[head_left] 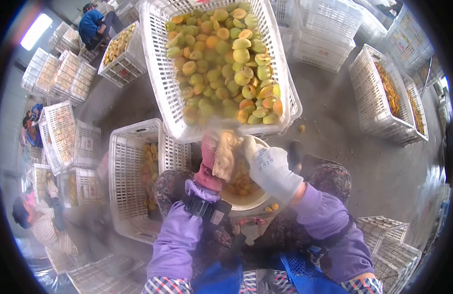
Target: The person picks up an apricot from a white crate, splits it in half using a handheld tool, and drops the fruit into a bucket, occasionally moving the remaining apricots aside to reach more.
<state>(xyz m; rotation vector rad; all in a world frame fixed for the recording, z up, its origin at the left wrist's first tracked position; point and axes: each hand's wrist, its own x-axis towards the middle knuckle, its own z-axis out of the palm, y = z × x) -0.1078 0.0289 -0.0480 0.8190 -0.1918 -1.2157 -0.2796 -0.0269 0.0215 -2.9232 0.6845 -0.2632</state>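
My left hand (217,159), in a pink glove with a worn tan covering, is curled closed just below the large white crate. My right hand (271,169), in a whitish printed work glove, is closed close beside it. What either hand holds, if anything, cannot be made out. Both are over a pale round bucket (253,202) holding small orange-brown pieces, which look like apricot stones. Right above the hands, a white plastic crate (155,63) is filled with green-yellow to orange apricots (221,63), many of them halved. A smudge blurs its near edge.
At the left stands another white crate (119,186) with apricot pieces at its bottom. Stacked crates (324,29) and filled crates (378,93) stand on the grey floor (319,108). Other people work at the left, one in a striped top (52,228), one in blue (91,27).
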